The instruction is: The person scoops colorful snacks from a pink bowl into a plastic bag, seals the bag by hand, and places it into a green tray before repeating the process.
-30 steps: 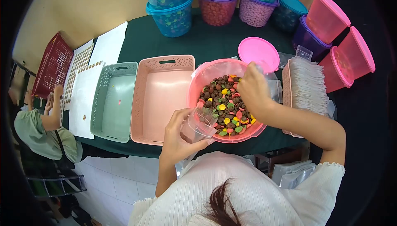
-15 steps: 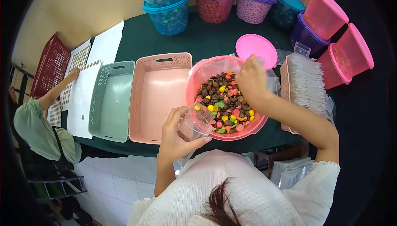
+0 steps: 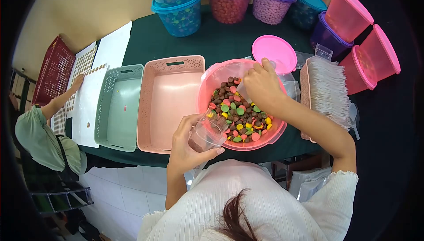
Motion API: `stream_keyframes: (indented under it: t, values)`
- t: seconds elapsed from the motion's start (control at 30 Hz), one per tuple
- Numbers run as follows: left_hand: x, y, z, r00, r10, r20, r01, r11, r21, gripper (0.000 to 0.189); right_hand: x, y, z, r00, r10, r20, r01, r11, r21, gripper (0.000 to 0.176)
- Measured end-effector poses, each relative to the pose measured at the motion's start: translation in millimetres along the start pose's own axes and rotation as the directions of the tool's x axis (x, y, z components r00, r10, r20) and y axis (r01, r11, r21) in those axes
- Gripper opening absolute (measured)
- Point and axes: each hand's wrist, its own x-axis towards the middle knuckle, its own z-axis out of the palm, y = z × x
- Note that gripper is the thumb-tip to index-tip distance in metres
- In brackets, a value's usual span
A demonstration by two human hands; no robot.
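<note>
My left hand (image 3: 183,141) is wrapped round a clear plastic cup (image 3: 211,128), tilted at the near left rim of a pink tub (image 3: 204,92). Something brown shows low in the cup. Inside the tub lie many brown, pink, yellow and green candies (image 3: 240,108). Over the tub's far right side, my right hand (image 3: 263,82) is closed round the handle of a translucent scoop (image 3: 242,92). The scoop's edge dips among the candies; most of it is hidden behind my fingers.
Left of the tub stand a pink basket (image 3: 170,104) and a green basket (image 3: 118,108). A pink lid (image 3: 274,54) lies behind it. To the right is a basket of plastic packets (image 3: 327,91). Candy-filled tubs (image 3: 179,18) line the back. A co-worker's hand (image 3: 78,81) touches sheets at far left.
My right hand has moved left and slightly down over the tub, and the scoop's edge now shows in the candies. The candies have shifted, with more green ones on top. My left hand barely moves.
</note>
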Motion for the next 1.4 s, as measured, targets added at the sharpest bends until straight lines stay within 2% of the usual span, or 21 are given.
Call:
stream_keyframes:
  t: [0.1,0.17,0.2,0.27,0.3,0.37,0.4,0.47,0.5,0.57,0.6,0.67,0.8,0.87,1.0,1.07,1.2,1.27,1.4]
  values:
    - [-1,-1,0,1.000,0.005,0.005,-0.005,1.000,0.017,0.071,6,1,-1,0.999,0.025,0.021,-0.024,0.999,-0.035,0.012]
    - [0,3,0,1.000,-0.009,-0.001,0.009,1.000,-0.004,0.071,9,-2,12,0.984,-0.034,-0.174,0.000,0.981,-0.194,0.013]
    - [0,2,0,1.000,-0.009,-0.001,0.009,1.000,-0.002,0.071,9,-4,14,0.984,-0.034,-0.175,0.000,0.981,-0.193,0.013]
    - [-1,-3,-1,1.000,0.004,0.004,-0.004,1.000,0.007,0.072,6,-9,17,0.963,-0.125,-0.238,0.122,0.992,-0.028,0.014]
    - [-2,-2,0,1.000,0.000,0.003,0.000,1.000,0.006,0.072,5,-11,13,0.963,-0.128,-0.236,0.125,0.992,-0.025,0.014]
    - [0,0,1,1.000,0.001,0.001,-0.001,1.000,-0.012,0.072,5,-11,2,0.975,-0.144,-0.168,0.171,0.972,0.160,0.014]
    - [0,-1,1,1.000,0.001,0.004,-0.001,1.000,-0.013,0.072,7,-11,6,0.976,-0.142,-0.166,0.169,0.972,0.161,0.014]
    - [-1,-3,0,1.000,0.009,0.003,-0.009,1.000,-0.009,0.072,14,-10,20,0.947,-0.139,-0.289,0.113,0.988,-0.107,0.016]
    - [-1,-2,0,1.000,0.011,0.002,-0.011,1.000,-0.007,0.072,14,-9,24,0.946,-0.139,-0.292,0.112,0.988,-0.107,0.016]
    - [-2,2,0,1.000,0.021,-0.001,-0.021,1.000,-0.014,0.073,13,-2,31,0.914,-0.205,-0.350,0.264,0.956,0.130,0.018]
    - [-2,2,-1,1.000,0.018,-0.007,-0.019,1.000,-0.014,0.073,14,1,26,0.912,-0.211,-0.351,0.271,0.954,0.130,0.018]
    - [-2,1,-1,1.000,0.023,0.008,-0.023,1.000,-0.006,0.073,13,9,15,0.951,-0.250,-0.183,0.289,0.928,0.236,0.018]
    - [-2,1,-1,1.000,0.000,0.007,0.000,1.000,-0.019,0.074,13,16,36,0.941,-0.224,-0.253,0.267,0.953,0.146,0.016]
    - [-4,-3,-1,1.000,0.005,0.008,-0.004,0.999,-0.033,0.075,13,22,32,0.972,-0.236,-0.022,0.230,0.921,0.314,0.015]
    - [-3,-1,-1,1.000,-0.017,0.016,0.017,1.000,-0.025,0.076,7,20,42,0.968,-0.247,-0.037,0.246,0.922,0.300,0.015]
    - [-3,-2,-2,1.000,-0.007,0.024,0.008,0.999,-0.053,0.076,7,19,44,0.958,-0.286,0.016,0.236,0.819,0.523,0.015]
    - [-3,1,-3,0.999,-0.024,0.039,0.027,0.996,-0.085,0.076,8,18,37,0.937,-0.329,0.113,0.226,0.822,0.522,0.015]
    - [-3,1,-3,0.998,-0.030,0.054,0.036,0.994,-0.100,0.076,7,14,45,0.925,-0.348,0.154,0.173,0.746,0.643,0.015]
    - [-3,0,-4,0.998,-0.017,0.060,0.022,0.996,-0.091,0.075,5,4,49,0.921,-0.363,0.145,0.163,0.694,0.701,0.014]
